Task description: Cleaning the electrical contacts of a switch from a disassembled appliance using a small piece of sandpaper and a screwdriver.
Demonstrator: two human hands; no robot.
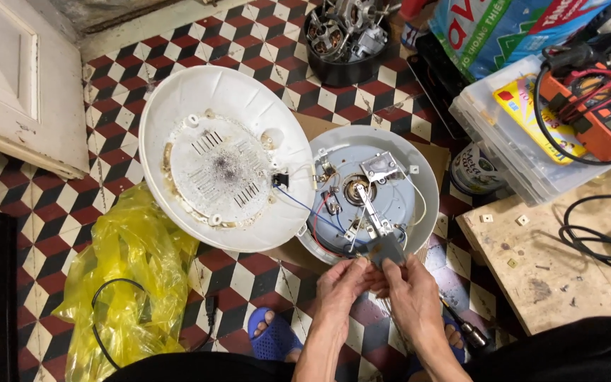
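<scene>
An opened round white appliance (426, 170) lies upside down on the tiled floor, its wires and metal bracket (380, 168) exposed. Its white bottom cover (178, 106) leans open to the left, joined by thin wires. My left hand (341, 279) and my right hand (408, 283) meet at the appliance's near rim. Together they pinch a small grey part (385, 249) that hangs on the wires. Both arms reach in from the bottom of the view.
A yellow plastic bag (125, 283) with a black cable lies at left. A motor in a black tub (344, 35) sits at the back. Right: a clear plastic box (510, 134), an orange multimeter (602, 106), a tin can (475, 170), a wooden board (546, 262). Blue slipper (274, 336) below.
</scene>
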